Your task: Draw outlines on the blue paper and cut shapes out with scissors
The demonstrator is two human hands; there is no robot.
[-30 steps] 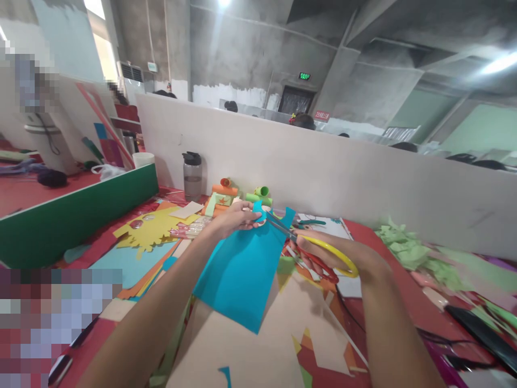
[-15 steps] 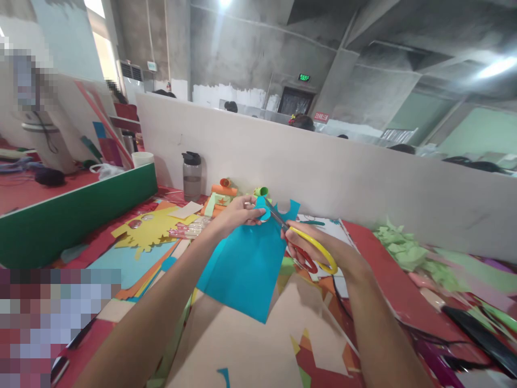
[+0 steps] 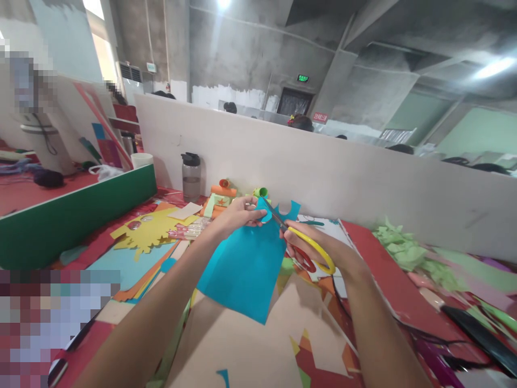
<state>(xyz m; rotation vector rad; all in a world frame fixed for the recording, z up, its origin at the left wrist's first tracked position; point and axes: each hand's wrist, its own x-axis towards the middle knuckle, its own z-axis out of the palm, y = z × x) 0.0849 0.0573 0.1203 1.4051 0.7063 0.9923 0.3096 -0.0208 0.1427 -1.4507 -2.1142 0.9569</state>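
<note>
A blue sheet of paper (image 3: 247, 272) hangs above the table, its top edge notched with curved cuts. My left hand (image 3: 245, 211) pinches it at the upper edge, around a rounded, partly cut piece. In my right hand (image 3: 301, 242) are scissors (image 3: 313, 245) with one yellow and one red handle loop. Their blades point up and left, lying against the blue paper close to my left fingertips. Exactly how far the blades are apart is hard to make out. Below the sheet lies beige paper (image 3: 238, 350) with a small blue scrap (image 3: 223, 377) on it.
A water bottle (image 3: 191, 177) stands by the white partition (image 3: 323, 172). Yellow cut paper (image 3: 147, 231) and stacked coloured sheets lie on the left, near a green divider (image 3: 81, 215). Pale green crumpled paper (image 3: 398, 245) and a black object (image 3: 480, 331) are on the right.
The scissor blades have moved slightly against the rounded blue piece, which has turned a little in my left fingers. Both hands keep their holds; the view has shifted slightly.
</note>
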